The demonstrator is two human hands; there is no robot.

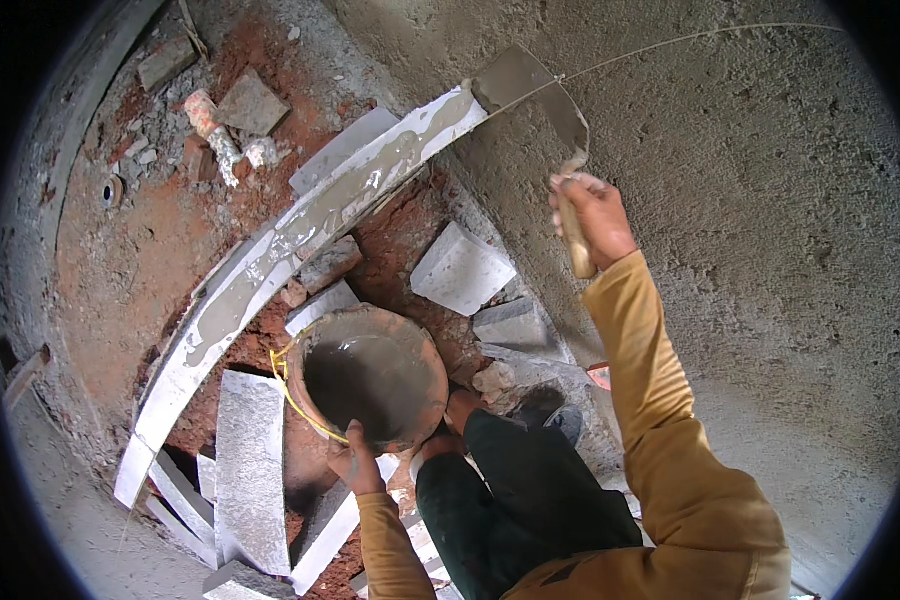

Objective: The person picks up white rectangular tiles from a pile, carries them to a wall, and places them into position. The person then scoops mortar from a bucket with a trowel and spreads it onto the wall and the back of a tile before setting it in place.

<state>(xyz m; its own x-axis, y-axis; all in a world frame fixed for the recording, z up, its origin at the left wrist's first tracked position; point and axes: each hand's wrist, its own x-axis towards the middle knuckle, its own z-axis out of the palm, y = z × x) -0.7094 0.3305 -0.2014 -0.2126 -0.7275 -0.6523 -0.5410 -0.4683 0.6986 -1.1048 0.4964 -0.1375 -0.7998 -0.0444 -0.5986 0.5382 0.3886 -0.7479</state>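
My right hand [602, 215] is closed around the wooden handle of a trowel [515, 78], whose grey blade lies at the upper end of a low curved wall of white blocks [155, 425]. Wet grey mortar [335, 205] is spread in an uneven band along the wall's top. A thin string [670, 42] runs across the trowel blade toward the right. My left hand [358, 465] grips the near rim of a round bucket [425, 365], its thumb over the edge. Grey mortar sits inside the bucket, and a yellow handle [282, 375] hangs down its left side.
Loose white blocks [252, 465] lie below the wall, with another block [462, 268] right of the bucket. Broken bricks [253, 103] and rubble lie on red soil beyond the wall. A rough cement surface [770, 200] fills the right. My legs [530, 490] stand close behind the bucket.
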